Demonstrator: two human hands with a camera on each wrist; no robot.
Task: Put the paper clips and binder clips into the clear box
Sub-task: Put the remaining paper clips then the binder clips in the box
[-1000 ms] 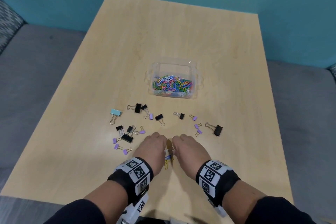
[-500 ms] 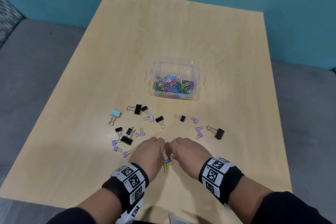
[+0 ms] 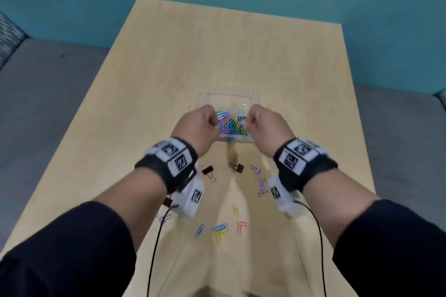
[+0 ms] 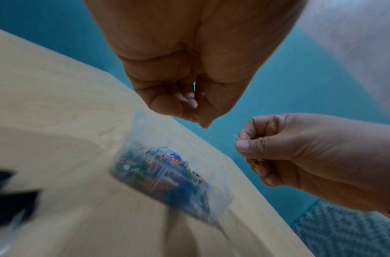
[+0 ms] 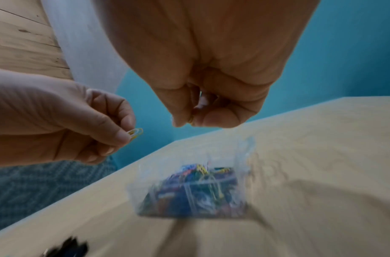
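The clear box (image 3: 228, 94), holding a heap of coloured paper clips (image 3: 231, 125), stands mid-table. Both hands hover just above its near half. My left hand (image 3: 212, 119) pinches a yellow paper clip (image 5: 136, 133) between thumb and forefinger. My right hand (image 3: 249, 119) has its fingers curled round yellow paper clips (image 4: 253, 161). In the wrist views the box (image 4: 218, 208) (image 5: 134, 191) lies blurred below the left hand (image 4: 196, 116) and the right hand (image 5: 189, 121). Loose paper clips (image 3: 219, 228) and black binder clips (image 3: 237, 167) lie on the table under my forearms.
Small purple binder clips (image 3: 261, 182) and another black one (image 3: 208, 171) sit between the box and the loose paper clips. The wooden table (image 3: 169, 67) is bounded by a teal wall behind and grey seating on both sides. Wrist-camera cables hang below both arms.
Both hands have risen from the table near the front edge and moved forward over the box, carrying paper clips. Several paper clips they had covered now show on the table.
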